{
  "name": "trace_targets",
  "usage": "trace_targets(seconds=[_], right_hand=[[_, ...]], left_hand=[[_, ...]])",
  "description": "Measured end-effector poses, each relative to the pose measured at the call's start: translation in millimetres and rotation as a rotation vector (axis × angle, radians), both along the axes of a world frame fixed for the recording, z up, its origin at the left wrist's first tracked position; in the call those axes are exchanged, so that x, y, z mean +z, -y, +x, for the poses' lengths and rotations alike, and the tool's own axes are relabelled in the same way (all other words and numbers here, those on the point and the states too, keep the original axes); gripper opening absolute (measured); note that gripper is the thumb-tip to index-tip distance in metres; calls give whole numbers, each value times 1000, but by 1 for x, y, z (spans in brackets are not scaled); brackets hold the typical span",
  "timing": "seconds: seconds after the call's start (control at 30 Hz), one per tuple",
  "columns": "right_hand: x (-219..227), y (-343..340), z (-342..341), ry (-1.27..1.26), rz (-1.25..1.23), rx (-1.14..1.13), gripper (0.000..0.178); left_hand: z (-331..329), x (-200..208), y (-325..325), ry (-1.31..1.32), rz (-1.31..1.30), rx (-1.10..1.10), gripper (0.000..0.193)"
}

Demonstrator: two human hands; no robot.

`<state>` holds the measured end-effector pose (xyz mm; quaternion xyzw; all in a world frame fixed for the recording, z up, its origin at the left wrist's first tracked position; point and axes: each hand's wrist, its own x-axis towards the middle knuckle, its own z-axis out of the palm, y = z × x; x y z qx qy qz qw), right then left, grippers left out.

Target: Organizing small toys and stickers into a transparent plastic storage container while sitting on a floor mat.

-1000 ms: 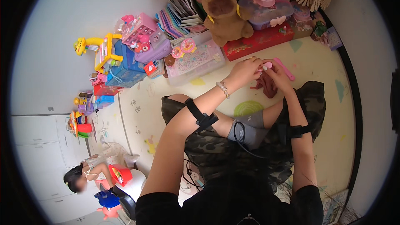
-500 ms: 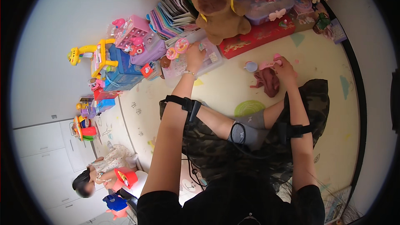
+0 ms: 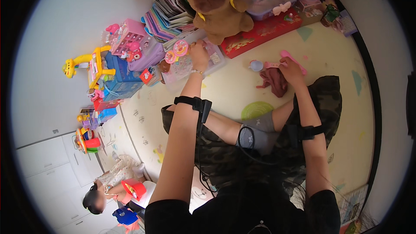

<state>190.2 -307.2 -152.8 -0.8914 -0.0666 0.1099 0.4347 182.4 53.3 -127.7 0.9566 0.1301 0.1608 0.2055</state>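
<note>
In the head view, the left hand (image 3: 199, 57) is over the clear plastic box (image 3: 178, 70), its fingers bent just beside the larger pink doughnut-shaped piece (image 3: 180, 48); whether they are spread or closed on something is hidden by the back of the hand, so I cannot tell; a smaller doughnut-shaped piece (image 3: 170, 56) lies just left of the larger one, and a brown round thing (image 3: 164, 66) is farther left of the same hand; a bracelet (image 3: 198, 72) circles that wrist; beyond the hand stands a row of books (image 3: 169, 17), with a brown plush toy (image 3: 216, 19) sitting ahead and to its right; the right hand (image 3: 292, 71) is well apart from the left, low over the pale mat (image 3: 225, 86), fingers bent close together at the end of a small pink piece (image 3: 272, 65); I cannot tell whether they grip it or only touch it; a long pink strip (image 3: 294, 62) lies at that hand's far side, running out past the fingers; a small round container (image 3: 256, 65) with a pale blue face is to its left, and a crumpled reddish-brown cloth (image 3: 274, 82) lies on the near left; ahead of the right hand is a long red box (image 3: 260, 34).
</note>
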Motion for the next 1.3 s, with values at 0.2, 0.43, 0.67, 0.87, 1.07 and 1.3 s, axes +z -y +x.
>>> trace_targets(seconds=[0.2,0.43,0.67,0.87,1.07,1.3], right_hand=[[6,3,1,15,-31,-44,27],[7,3,0,-28,-19,-58,27],[10,3,-1,-17,9,-53,27],[10,2,-1,-31,-35,-21,28],[19,0,-6,59,-153,2,28],[22,-3,-8,56,-210,43,29]], left_hand=[[-6,0,10,29,54,13,23],[-10,-5,4,56,61,-44,21],[-16,0,0,23,-2,-53,19],[-29,31,26,-49,-48,-263,14],[-18,59,103,-25,-37,-598,15],[59,62,181,49,97,-691,9]])
